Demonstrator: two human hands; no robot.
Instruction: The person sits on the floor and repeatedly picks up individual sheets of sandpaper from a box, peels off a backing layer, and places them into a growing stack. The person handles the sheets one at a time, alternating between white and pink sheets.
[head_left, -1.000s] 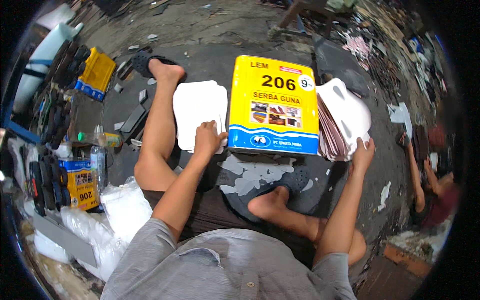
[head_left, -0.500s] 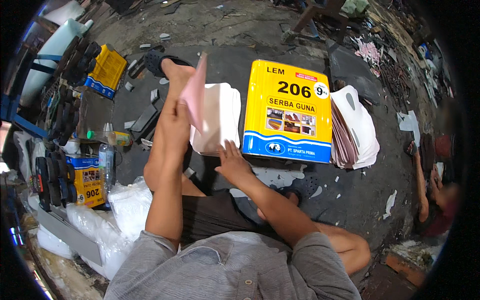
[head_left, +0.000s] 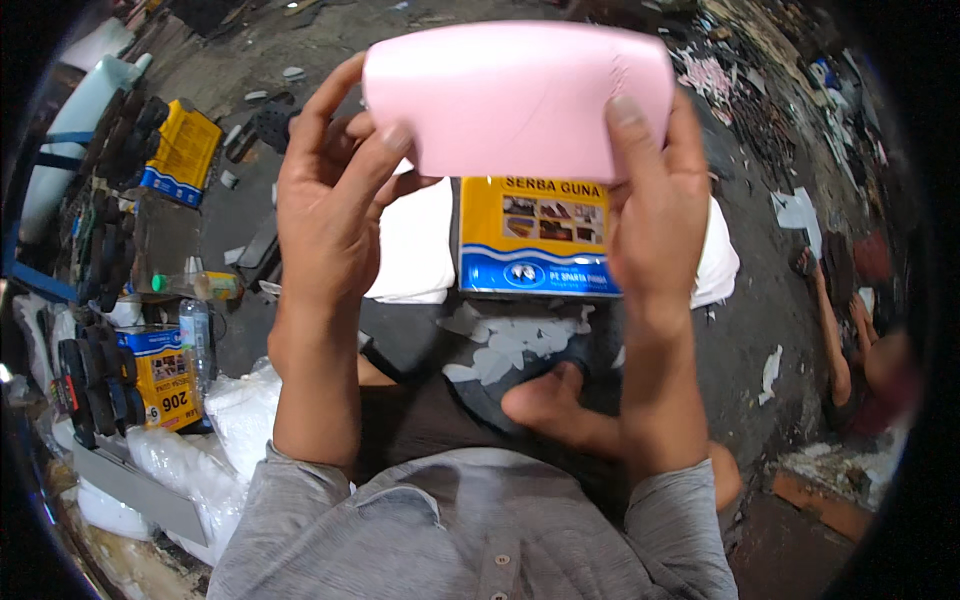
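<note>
A pink sheet (head_left: 510,105), curved and creased near its right end, is held up in front of me by both hands. My left hand (head_left: 345,170) is closed on its left end, thumb on the near face. On the right end, my right hand (head_left: 655,190) grips it the same way, fingers behind. Beyond and below the sheet stands a yellow and blue rectangular tin (head_left: 535,235), its upper part hidden. A stack of white sheets (head_left: 415,245) lies left of the tin, partly behind my left hand. Another stack of sheets (head_left: 715,260) shows to the right, past my right wrist.
White scraps (head_left: 520,345) litter the dark floor near my foot. On the left are plastic bottles (head_left: 195,330), two more yellow tins (head_left: 165,375), dark soles (head_left: 85,380) and plastic-wrapped white bundles (head_left: 180,460). Another person's arm (head_left: 828,330) shows at the far right.
The pink sheet has risen and turned from edge-on to face me. My right hand has left the white stack and now grips the sheet's right end. My foot has shifted.
</note>
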